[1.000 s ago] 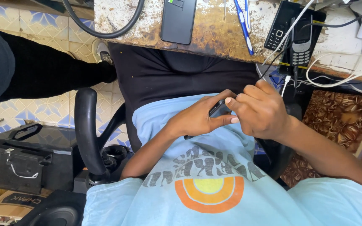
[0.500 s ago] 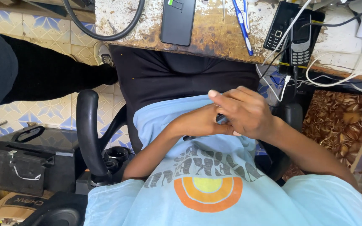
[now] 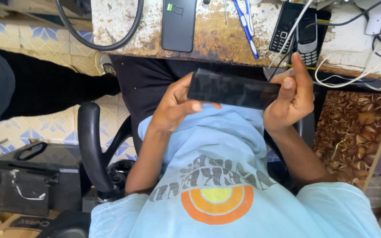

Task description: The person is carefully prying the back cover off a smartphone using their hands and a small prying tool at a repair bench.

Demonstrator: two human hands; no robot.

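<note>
We hold a dark smartphone (image 3: 232, 90) crosswise between both hands, above our lap and just short of the near edge of the table (image 3: 124, 22). Our left hand (image 3: 173, 108) grips the phone's left end: its fingers (image 3: 177, 86) are curled under and behind that end, and the thumb lies along the phone's lower edge. Our right hand (image 3: 289, 99) takes the right end, fingers (image 3: 298, 72) wrapped around the far side with the forefinger raised along the end, so both hands are closed on the phone. The phone's face is black and glossy, and we cannot tell whether the screen is lit.

Beyond the phone, on the worn, stained table, another dark phone (image 3: 178, 24) lies flat, directly past our left hand. To the right of that one lie blue-handled tools (image 3: 245, 24), and further right, past our right hand, two keypad phones (image 3: 298, 31) sit side by side among white cables (image 3: 358, 66). A black cable loop (image 3: 98, 37) hangs over the table's left corner.

Below the phone is our light blue shirt (image 3: 225, 176) with an orange and yellow round print. Left of the phone, beside our left forearm, curves the black armrest of a chair (image 3: 90, 150), and further left a black case (image 3: 31, 176) stands on the tiled floor (image 3: 45, 128).
</note>
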